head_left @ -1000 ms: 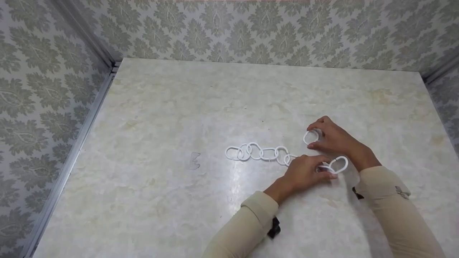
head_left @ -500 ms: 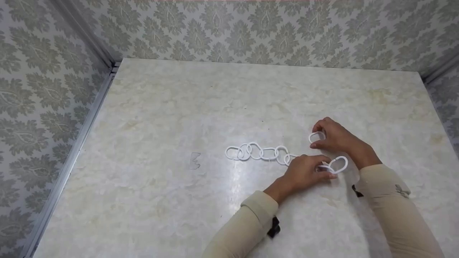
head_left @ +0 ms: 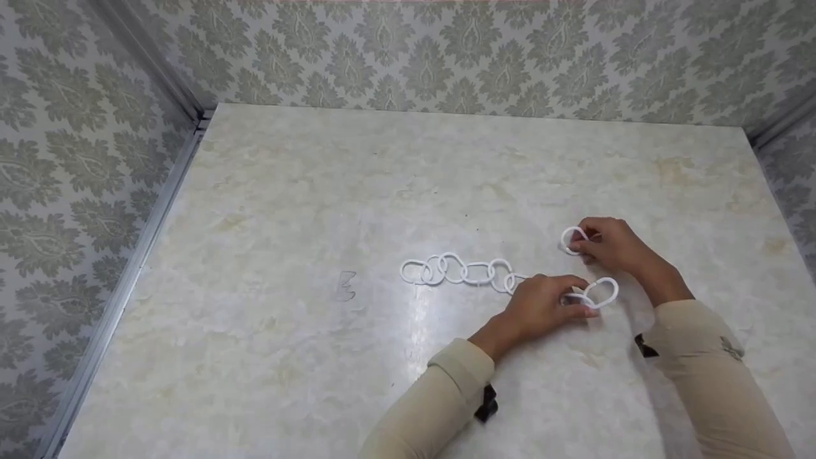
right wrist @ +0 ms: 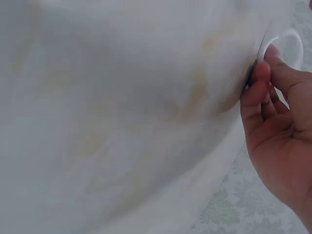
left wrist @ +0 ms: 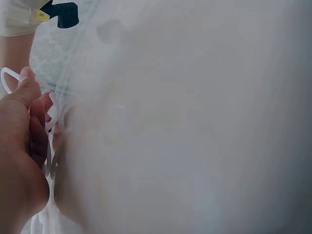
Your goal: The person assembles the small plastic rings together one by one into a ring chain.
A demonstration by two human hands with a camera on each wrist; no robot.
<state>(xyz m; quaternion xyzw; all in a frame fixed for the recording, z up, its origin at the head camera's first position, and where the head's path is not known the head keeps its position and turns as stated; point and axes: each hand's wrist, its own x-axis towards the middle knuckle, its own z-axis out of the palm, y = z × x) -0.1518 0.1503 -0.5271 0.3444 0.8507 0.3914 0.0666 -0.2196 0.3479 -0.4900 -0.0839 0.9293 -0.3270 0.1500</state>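
A white chain of oval plastic links (head_left: pixel 477 273) lies across the table, running rightward under my left hand (head_left: pixel 542 303). That hand pinches the chain near its right end between thumb and fingers. The end link (head_left: pixel 604 293) sticks out past the fingertips, tilted up. In the left wrist view, white links (left wrist: pixel 52 112) show beside the curled fingers, and part of the chain is hidden by the palm. Farther back and to the right, my right hand (head_left: pixel 612 245) pinches a single loose white link (head_left: pixel 565 241) by its side. The right wrist view shows this link (right wrist: pixel 295 44) between thumb and index finger.
The pale marbled table (head_left: pixel 268 210) reaches back to a patterned wall (head_left: pixel 408 57). Left of the chain is a small drawn outline mark (head_left: pixel 347 286) on the tabletop. A dark strap piece (head_left: pixel 487 403) hangs at the left sleeve.
My right hand has moved a little to the right with the loose link and turned its grip, the thumb now over the link's side. The left hand and chain have stayed put.
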